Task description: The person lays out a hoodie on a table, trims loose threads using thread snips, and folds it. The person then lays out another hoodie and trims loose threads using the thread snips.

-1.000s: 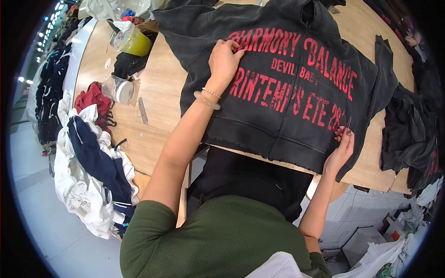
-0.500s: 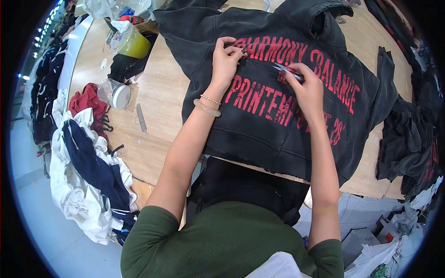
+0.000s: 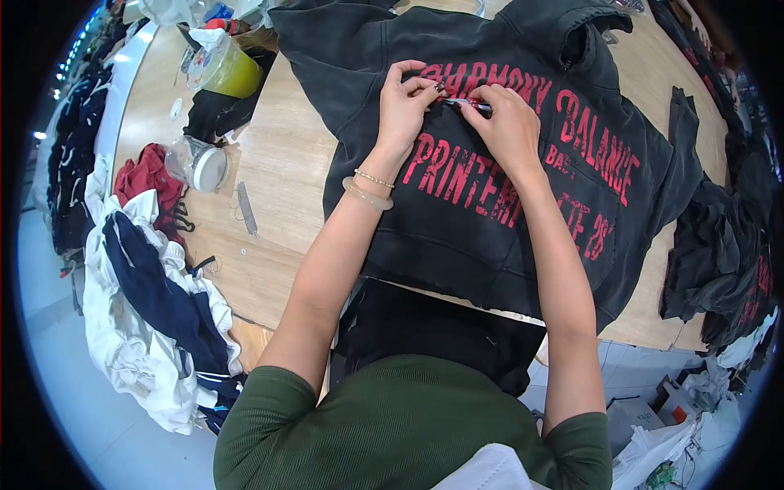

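Note:
A washed-black hoodie (image 3: 441,249) with red printed lettering lies spread on the table before me. My left hand (image 3: 401,113) is over the print near the first row of letters, thumb and fingers pinched together. What is between those fingertips is too small to make out. In my right hand (image 3: 510,129) is a pair of thread snips (image 3: 452,101), their tips pointing left, close beside my left fingertips. The right fingers are wrapped round the snips and hide most of them.
On the wooden table (image 3: 282,196) to the left stand a cup of yellow-green liquid (image 3: 231,72) and a clear jar (image 3: 198,166), with red cloth (image 3: 147,180) beside it. White and navy garments (image 3: 155,286) hang over the left edge. More black garments (image 3: 710,253) lie at right.
My right hand has moved left and slightly up, bringing the snips to the left fingertips. My left hand stays pinched in nearly the same place.

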A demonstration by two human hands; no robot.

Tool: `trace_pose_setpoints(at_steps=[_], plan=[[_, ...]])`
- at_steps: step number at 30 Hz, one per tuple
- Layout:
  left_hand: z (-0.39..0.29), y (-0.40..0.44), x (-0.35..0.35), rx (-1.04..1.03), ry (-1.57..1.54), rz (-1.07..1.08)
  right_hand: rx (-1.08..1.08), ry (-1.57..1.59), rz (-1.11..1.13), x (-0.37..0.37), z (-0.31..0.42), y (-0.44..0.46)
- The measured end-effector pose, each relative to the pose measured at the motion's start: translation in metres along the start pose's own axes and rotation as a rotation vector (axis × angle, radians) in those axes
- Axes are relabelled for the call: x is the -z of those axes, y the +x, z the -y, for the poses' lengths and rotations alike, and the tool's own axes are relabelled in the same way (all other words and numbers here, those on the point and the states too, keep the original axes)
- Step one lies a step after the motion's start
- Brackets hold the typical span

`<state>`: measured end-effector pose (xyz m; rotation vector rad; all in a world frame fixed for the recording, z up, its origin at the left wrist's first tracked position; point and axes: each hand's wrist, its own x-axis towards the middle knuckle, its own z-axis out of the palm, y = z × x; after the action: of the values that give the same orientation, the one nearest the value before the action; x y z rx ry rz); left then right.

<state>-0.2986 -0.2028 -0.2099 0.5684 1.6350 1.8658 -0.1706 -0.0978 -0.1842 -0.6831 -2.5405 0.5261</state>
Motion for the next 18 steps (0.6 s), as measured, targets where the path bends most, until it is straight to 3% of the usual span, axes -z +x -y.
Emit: trace_pose_setpoints(at_steps=[7, 11, 14, 16, 18], plan=[[-0.003, -0.001, 0.002, 0.004, -0.005, 0.000, 0.061, -0.027, -0.023, -0.002, 0.004, 0.003], [-0.032, -0.017, 0.031, -0.059, -0.223, -0.108, -0.137, 0.145, -0.097, 0.032, -0.007, -0.014], [-0.082, -0.060, 0.074, -0.172, -0.028, -0.181, -0.371, 0.306, -0.131, 0.076, -0.028, -0.049], [-0.099, -0.096, 0.113, -0.090, 0.131, 0.025, -0.486, 0.345, -0.240, 0.099, -0.055, -0.082], [-0.106, -0.136, 0.136, 0.116, 0.297, 0.518, -0.577, 0.371, -0.293, 0.119, -0.081, -0.119]])
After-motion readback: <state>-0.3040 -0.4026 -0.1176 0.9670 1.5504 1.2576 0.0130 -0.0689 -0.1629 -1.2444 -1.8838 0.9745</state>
